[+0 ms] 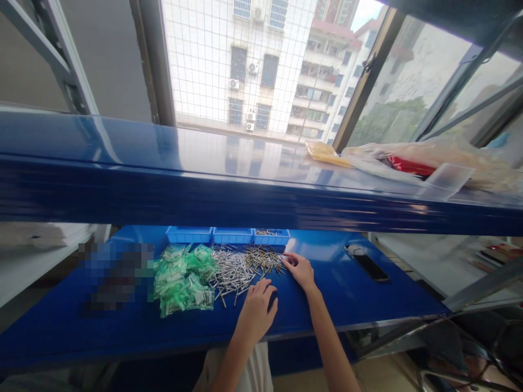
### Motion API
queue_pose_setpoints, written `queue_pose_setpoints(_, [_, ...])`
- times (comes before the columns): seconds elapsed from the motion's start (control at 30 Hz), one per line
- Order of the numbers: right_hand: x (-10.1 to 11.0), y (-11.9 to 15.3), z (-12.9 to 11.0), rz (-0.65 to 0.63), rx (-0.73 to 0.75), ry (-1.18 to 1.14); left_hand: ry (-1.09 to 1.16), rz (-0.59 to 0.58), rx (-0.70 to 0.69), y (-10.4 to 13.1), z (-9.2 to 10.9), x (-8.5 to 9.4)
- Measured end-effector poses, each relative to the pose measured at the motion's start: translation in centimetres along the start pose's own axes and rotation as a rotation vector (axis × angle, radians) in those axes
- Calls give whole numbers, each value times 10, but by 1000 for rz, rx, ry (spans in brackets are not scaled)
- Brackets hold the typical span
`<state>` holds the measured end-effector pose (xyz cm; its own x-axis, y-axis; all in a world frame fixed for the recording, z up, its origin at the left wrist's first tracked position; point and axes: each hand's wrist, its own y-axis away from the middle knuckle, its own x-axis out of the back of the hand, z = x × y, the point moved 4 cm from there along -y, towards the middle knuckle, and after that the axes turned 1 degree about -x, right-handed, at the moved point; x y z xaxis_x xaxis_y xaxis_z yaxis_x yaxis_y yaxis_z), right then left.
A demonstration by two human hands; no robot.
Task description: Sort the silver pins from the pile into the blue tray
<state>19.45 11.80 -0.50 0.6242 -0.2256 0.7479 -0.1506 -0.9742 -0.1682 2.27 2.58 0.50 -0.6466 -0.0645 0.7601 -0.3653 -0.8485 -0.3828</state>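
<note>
On the blue tabletop lies a loose pile of silver metal pins point(232, 272), thin and rod-like. Touching its right side is a pile of brass-coloured pins point(261, 259). My left hand point(258, 306) is just in front of these piles, palm down, with its fingers apart and nothing visible in them. At the right edge of the brass-coloured pile is my right hand point(300, 269), thumb and forefinger brought together in a pinch; what is between them is too small to make out. Green-tinted plastic packets point(186, 277) are heaped left of the silver pins.
Blue bins point(232, 236) line the back, the right one holding brass-coloured pins. A phone point(366, 263) lies to the right. A blue shelf point(245, 198) overhangs the table's rear, with plastic bags point(469, 160) on it. A blurred patch hides something at left.
</note>
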Motion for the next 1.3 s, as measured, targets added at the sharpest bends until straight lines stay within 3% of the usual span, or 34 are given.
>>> queue_pose_setpoints(0.4, [0,3,-3,-41,51,23,35,18,0,3,0,0])
queue_pose_setpoints(0.67, [-2,-1,-5,17,71,-316,126,43,50,2,3,12])
queue_pose_setpoints(0.9, [-5,11,-29,-181,109,-543,344,148,210,1,-15,11])
queue_pose_setpoints(1.13, [-4,17,-35,-254,87,-751,499,105,261,0,-16,12])
queue_pose_setpoints(1.3, [-17,31,-47,-432,157,-824,561,110,290,-2,-15,15])
